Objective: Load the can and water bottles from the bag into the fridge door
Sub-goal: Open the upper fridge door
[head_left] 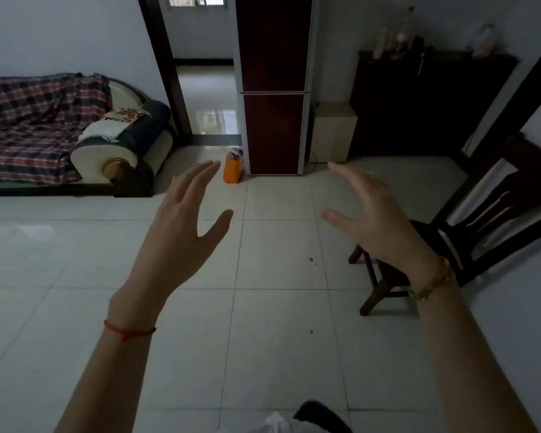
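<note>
Head view: one camera, looking across a tiled floor (263,323) toward the fridge (274,89).
Left hand: the left hand (181,232) is up in the air, well short of the fridge, fingers spread wide and holding nothing.
Right hand: the right hand (372,214) is raised likewise, fingers loosely spread, palm turned inward, empty too.
Bag: the orange bag (233,168) stands on the floor just beside the fridge's lower left corner, well apart from both hands.
Cargo: the can and water bottles aren't visible loose. I judge they're inside the bag, though its contents are too small to tell.
Fridge front: both dark red panels, upper and lower, are closed.
Progress: by my read, nothing is loaded yet. The bag is untouched and the fridge unopened.
What's left: reach the fridge, open it, lift each item out and shelve it.
Open room: bare tiles run straight from the person to the fridge, a wide lane.
Edges to mind: a dark chair (481,220) stands right of that lane, near the right hand. A sofa (60,129) sits well left of the fridge, and a pale box (333,129) is just beside its right side. A doorway (205,89) opens directly left of the fridge.
</note>
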Demonstrator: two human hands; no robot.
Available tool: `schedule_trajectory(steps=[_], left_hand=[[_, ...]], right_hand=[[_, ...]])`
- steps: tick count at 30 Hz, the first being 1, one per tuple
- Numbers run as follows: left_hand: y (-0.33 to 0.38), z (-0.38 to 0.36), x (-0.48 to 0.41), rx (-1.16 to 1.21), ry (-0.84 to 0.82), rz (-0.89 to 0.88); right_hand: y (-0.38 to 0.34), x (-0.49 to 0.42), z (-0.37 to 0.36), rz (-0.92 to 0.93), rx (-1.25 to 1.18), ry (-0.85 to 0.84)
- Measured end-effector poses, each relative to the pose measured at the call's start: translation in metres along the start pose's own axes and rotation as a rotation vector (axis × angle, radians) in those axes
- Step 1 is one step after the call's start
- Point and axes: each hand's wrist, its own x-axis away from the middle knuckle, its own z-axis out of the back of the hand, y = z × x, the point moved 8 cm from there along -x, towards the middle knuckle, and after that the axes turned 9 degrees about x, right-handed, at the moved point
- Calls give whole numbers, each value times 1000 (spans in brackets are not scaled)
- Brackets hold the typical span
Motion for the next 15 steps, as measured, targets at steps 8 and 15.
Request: schedule_trajectory(steps=[8,15], left_hand=[[-40,-44,-48,30,-53,25],[-73,-89,-127,-4,-75,73]], right_hand=[[41,-45,-33,-58,16,-53],[102,-111,-56,-78,-10,-94]])
